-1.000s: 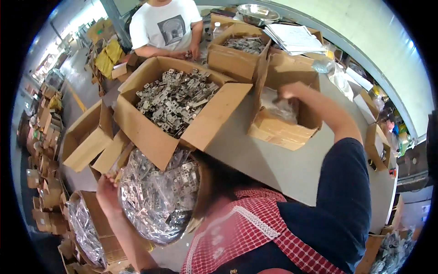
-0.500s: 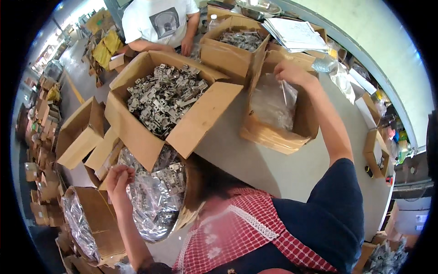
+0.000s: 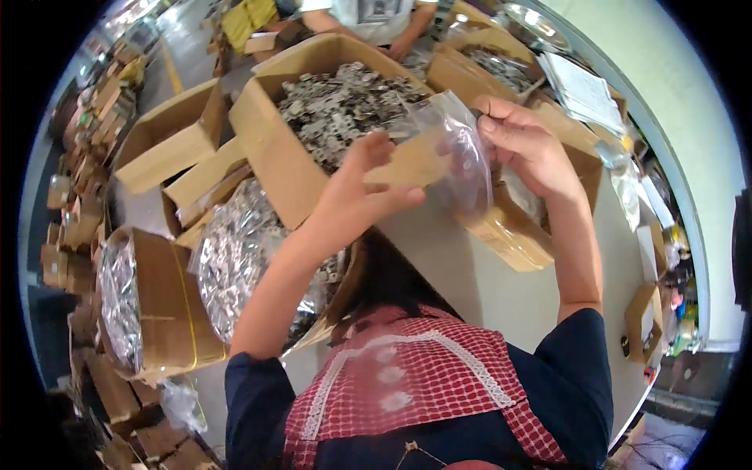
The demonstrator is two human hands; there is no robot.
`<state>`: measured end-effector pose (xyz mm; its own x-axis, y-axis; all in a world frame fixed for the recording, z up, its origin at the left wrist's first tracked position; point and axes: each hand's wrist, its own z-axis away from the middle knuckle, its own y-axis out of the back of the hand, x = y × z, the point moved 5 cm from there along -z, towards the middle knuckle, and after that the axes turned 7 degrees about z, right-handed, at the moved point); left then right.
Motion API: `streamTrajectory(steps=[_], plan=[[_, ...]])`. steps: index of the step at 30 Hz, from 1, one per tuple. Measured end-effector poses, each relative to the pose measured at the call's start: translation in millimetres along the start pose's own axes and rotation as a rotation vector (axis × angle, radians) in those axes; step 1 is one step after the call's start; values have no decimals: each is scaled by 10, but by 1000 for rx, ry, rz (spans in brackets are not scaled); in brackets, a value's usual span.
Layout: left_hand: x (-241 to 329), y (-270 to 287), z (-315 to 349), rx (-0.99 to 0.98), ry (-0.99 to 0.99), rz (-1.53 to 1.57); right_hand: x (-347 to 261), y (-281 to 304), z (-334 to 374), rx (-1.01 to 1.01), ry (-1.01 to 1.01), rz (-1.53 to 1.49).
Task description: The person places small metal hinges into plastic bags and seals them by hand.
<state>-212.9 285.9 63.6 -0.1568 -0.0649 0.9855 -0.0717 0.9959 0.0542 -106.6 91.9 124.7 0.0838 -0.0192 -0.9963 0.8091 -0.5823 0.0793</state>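
Note:
My right hand (image 3: 526, 147) pinches a clear plastic bag (image 3: 464, 160) by its edge, held up over the table. My left hand (image 3: 362, 186) is beside the bag, slightly blurred, with thumb and fingers spread and nothing between them. Behind it a large open cardboard box (image 3: 274, 129) is heaped with small metal brackets (image 3: 345, 98). Below the right wrist stands a taped carton (image 3: 509, 239) with clear plastic in it, partly hidden by the hand and bag. Under my left forearm, a box holds bagged metal parts (image 3: 239, 247).
Across the table a person in a white shirt (image 3: 372, 19) has their hands near a carton of metal parts (image 3: 497, 66). Papers (image 3: 581, 90) lie at the back right, by a metal bowl (image 3: 533, 25). An open carton (image 3: 176, 137) and a box of bagged parts (image 3: 172, 305) stand left.
My right hand has lifted a plastic bag out of the carton and brought it inward. The left hand has risen from the bagged parts toward it, opening. The view has shifted.

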Motion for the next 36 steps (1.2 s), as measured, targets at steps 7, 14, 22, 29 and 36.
streamTrajectory(steps=[7,14,22,29,36], plan=[[-134,366,389,-8,174,437,427,-441,-627,-30,-119,-155],[-309,1244,1004,648,21,714,447,-914,-1071,304,60,229],[-476,1465,1543,839,8,879,657,-2710,-879,-168,117,367],[-539,1476,1830,789,-8,954,885,-3176,-1028,-55,188,-92],[-713,1496,1961,804,3,1235,920,-3240,-1146,-142,242,21]])
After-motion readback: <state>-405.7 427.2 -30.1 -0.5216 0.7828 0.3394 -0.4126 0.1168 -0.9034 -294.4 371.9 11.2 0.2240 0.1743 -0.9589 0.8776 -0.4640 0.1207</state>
